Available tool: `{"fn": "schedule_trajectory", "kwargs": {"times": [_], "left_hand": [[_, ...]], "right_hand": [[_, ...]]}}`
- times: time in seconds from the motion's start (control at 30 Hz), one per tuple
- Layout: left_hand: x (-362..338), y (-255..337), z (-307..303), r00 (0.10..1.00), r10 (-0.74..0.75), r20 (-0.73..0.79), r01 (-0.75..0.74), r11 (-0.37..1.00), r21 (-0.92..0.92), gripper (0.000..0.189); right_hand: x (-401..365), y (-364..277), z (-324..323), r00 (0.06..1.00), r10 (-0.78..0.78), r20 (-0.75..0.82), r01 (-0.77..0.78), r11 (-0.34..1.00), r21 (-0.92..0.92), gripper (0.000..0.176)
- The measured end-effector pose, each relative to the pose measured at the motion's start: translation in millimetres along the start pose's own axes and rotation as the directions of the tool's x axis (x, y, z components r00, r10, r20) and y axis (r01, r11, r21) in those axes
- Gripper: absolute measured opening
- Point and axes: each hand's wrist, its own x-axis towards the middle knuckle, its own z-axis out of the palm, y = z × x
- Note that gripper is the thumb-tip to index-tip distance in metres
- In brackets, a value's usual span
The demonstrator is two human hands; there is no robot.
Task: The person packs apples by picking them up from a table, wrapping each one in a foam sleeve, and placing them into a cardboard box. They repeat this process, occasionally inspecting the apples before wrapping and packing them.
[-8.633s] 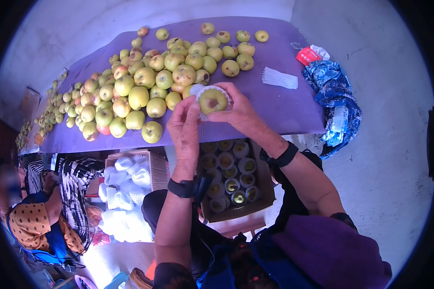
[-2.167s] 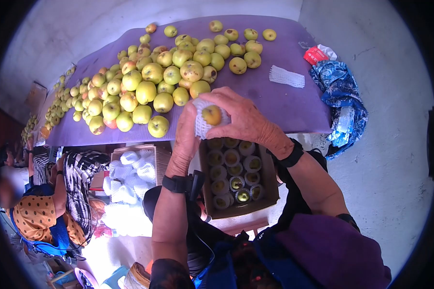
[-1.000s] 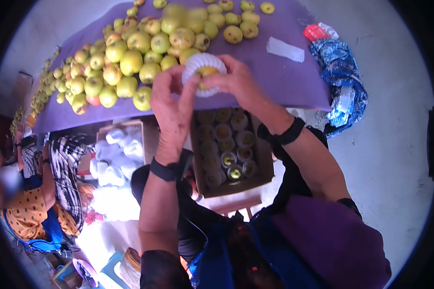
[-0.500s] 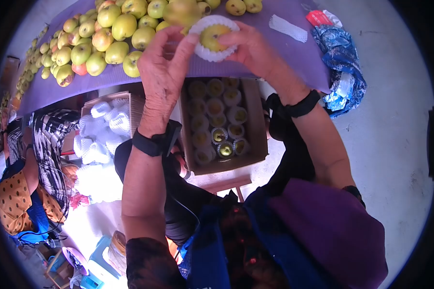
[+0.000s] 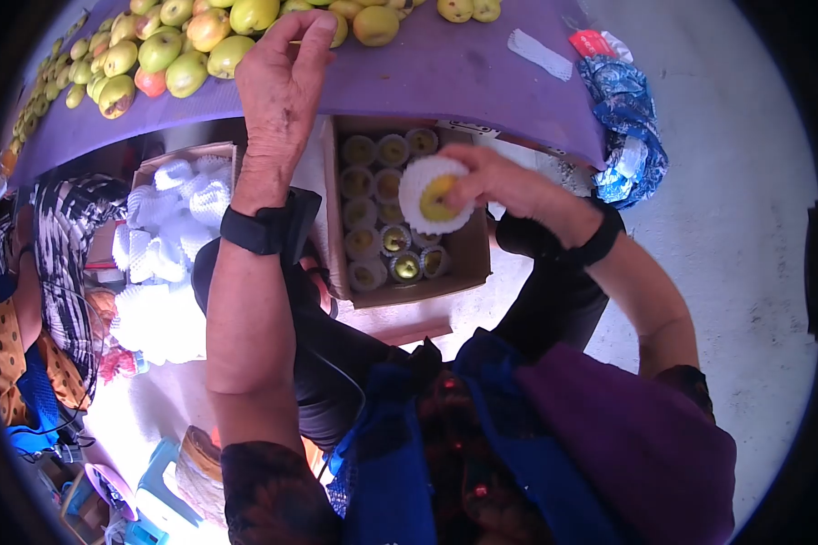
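In my right hand (image 5: 482, 177) is a yellow-green apple (image 5: 438, 198) wrapped in a white foam net (image 5: 416, 193), held over the right part of a cardboard box (image 5: 471, 263). Rows of apples in foam nets, such as one netted apple (image 5: 406, 266), sit inside that box; the held fruit hides some of them. My left hand (image 5: 286, 77) is raised over the purple-covered table (image 5: 427, 91), near the pile of loose apples (image 5: 161, 51). Its thumb and fingers curve loosely with a gap, and nothing shows between them.
Left of the apple box, another box (image 5: 236, 168) holds white foam nets (image 5: 177, 213). A flat foam net (image 5: 541, 53) and a bundle of blue patterned cloth (image 5: 623, 118) lie on the table's right side. Another person in patterned trousers (image 5: 68, 263) sits at left.
My right hand has brought the netted apple down from above the table to over the box. My left hand has come away from that apple and moved up and left, toward the loose apples.
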Motion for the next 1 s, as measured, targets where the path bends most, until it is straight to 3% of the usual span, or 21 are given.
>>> {"fn": "schedule_trajectory", "kwargs": {"times": [0.1, 0.23, 0.33, 0.47, 0.6, 0.77, 1.0], "left_hand": [[0, -1, -7, 0.998, -0.066, -0.018, 0.064, 0.995, -0.080, 0.030], [2, -5, -13, 0.999, -0.047, -0.011, 0.046, 0.994, -0.098, 0.029], [0, -6, -11, 1.000, -0.023, 0.014, 0.024, 0.995, -0.098, 0.029], [-2, 1, -9, 0.999, -0.012, 0.041, 0.014, 0.999, -0.049, 0.029], [-3, 8, -5, 0.996, -0.043, 0.080, 0.044, 0.999, -0.012, 0.027], [-5, 6, 0, 0.993, -0.025, 0.111, 0.021, 0.999, 0.039, 0.025], [-8, 8, 8, 0.983, -0.009, 0.183, -0.027, 0.981, 0.193, 0.023]], "right_hand": [[37, 65, 3, 0.994, 0.109, 0.009, -0.110, 0.989, 0.098, 0.054], [87, 141, 2, 0.957, 0.282, -0.068, -0.266, 0.946, 0.183, 0.050], [113, 185, 2, 0.965, 0.214, -0.154, -0.206, 0.976, 0.065, 0.039], [142, 233, 15, 0.913, 0.250, -0.322, -0.158, 0.945, 0.287, 0.033], [166, 248, 24, 0.889, 0.335, -0.310, -0.207, 0.901, 0.380, 0.034], [180, 260, 28, 0.810, 0.423, -0.405, -0.313, 0.897, 0.311, 0.035], [185, 269, 36, 0.828, 0.381, -0.411, -0.194, 0.883, 0.428, 0.032]]}}
